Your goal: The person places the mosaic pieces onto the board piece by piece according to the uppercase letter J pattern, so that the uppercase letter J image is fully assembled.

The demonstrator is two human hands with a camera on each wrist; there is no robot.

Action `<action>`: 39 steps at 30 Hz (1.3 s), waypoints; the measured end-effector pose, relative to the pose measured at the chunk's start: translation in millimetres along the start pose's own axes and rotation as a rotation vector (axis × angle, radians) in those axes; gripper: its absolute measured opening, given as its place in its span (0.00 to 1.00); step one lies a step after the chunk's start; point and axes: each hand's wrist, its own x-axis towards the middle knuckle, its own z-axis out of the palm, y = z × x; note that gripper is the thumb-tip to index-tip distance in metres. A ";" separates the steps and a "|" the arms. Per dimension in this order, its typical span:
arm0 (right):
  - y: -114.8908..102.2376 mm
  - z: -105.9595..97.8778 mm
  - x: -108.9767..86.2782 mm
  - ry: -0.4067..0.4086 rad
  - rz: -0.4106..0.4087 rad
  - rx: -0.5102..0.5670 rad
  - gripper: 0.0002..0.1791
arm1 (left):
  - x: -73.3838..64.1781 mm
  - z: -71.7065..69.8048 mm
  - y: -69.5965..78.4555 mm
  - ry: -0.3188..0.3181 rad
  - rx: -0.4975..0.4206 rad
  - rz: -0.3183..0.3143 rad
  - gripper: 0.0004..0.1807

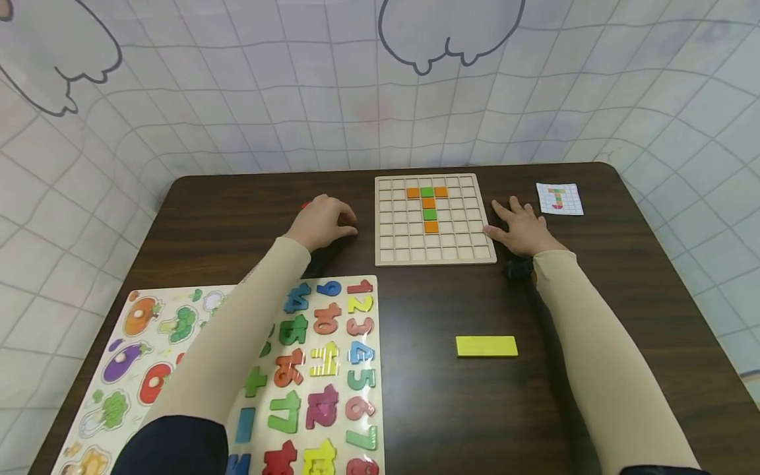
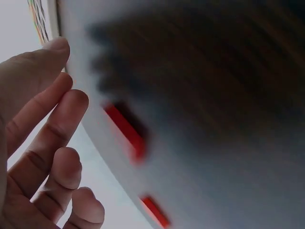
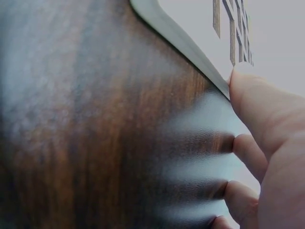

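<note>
A wooden grid board [image 1: 463,252] lies at the table's far middle, with several orange and green square tiles forming a T shape in its cells. My left hand [image 1: 323,221] hovers left of the board, fingers loosely bent and nothing in them. Two red pieces [image 2: 125,132] lie on the table near it in the left wrist view; in the head view only a bit of red [image 1: 305,205] shows behind the knuckles. Fingers spread, my right hand [image 1: 522,227] rests on the table, and its thumb [image 3: 252,90] touches the board's right edge.
A small pattern card [image 1: 559,199] lies beyond the right hand. Nearer, a flat yellow block [image 1: 487,346] sits on the dark table [image 1: 427,409]. At the front left is a puzzle board [image 1: 379,435] with colourful numbers and vegetables, partly covered by the left arm.
</note>
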 end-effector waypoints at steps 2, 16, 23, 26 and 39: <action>-0.1 0.2 0.0 0.003 -0.001 -0.001 0.44 | -7.0 -2.3 -11.3 0.000 -0.003 -0.030 0.16; 1.9 -0.7 -0.5 0.000 -0.005 -0.006 0.44 | -18.3 -6.2 -40.2 -0.004 -0.020 -0.048 0.15; 0.7 -0.1 -0.8 -0.003 -0.005 -0.007 0.44 | -12.7 -4.2 -28.4 0.011 -0.004 -0.015 0.16; -0.9 -0.2 -0.7 -0.007 -0.002 -0.008 0.44 | -10.7 -2.9 -26.7 0.013 -0.022 -0.067 0.20; -2.4 -1.3 -1.9 0.002 0.001 -0.007 0.43 | -11.8 -11.3 -25.9 -0.044 -0.081 -0.156 0.19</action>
